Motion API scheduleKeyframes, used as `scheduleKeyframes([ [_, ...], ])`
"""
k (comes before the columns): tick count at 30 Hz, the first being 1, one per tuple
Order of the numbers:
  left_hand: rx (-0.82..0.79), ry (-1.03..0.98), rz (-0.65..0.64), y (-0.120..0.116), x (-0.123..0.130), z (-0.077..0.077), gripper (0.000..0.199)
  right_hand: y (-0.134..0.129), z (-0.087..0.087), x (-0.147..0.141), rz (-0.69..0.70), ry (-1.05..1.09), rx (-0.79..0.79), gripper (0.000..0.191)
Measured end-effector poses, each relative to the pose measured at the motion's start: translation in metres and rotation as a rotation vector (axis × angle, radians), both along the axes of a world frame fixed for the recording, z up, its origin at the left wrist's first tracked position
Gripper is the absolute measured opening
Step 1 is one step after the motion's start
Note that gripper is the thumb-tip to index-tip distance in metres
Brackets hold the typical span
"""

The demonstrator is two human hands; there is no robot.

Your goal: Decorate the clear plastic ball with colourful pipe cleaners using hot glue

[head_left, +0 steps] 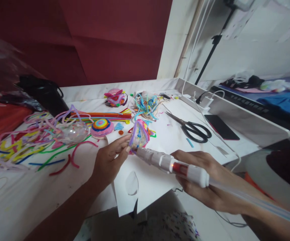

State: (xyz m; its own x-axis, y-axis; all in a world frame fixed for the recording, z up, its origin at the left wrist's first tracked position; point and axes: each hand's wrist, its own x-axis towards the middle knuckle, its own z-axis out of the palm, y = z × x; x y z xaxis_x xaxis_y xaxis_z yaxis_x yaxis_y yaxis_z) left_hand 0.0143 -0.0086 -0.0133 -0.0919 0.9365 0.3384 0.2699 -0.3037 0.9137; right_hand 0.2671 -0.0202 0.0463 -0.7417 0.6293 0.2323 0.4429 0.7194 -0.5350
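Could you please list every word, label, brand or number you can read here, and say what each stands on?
No text can be read.
Row of pale characters on the black ledge at right: too blurred to read.
White glue gun in the right hand: no legible lettering.

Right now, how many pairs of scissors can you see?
1: the scissors, lying just left of the phone. Others could be hidden under the strips.
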Motion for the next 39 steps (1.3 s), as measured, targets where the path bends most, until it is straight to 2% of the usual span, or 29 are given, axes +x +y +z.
scheduleKeyframes([
  [7,-0.018,-0.037,0.021,-0.001,0.001,0.001,0.031,-0.003,-0.005,0.013,-0.076,-0.01,-0.021,0.011],
  [19,-0.024,-0.024,0.0,-0.001,0.003,0.002,0.029,-0.002,-0.005,0.005,0.009,-0.012,0.048,0.019],
  [26,-0.083,-0.056,0.05,0.0,0.0,0.004,0.033,-0.004,-0.007,0.017,-0.112,0.014,-0.017,0.01],
  [39,-0.163,-0.274,0.02,0.005,-0.002,-0.004,0.036,-0.002,-0.009,0.024,-0.161,0.112,-0.138,0.008],
])
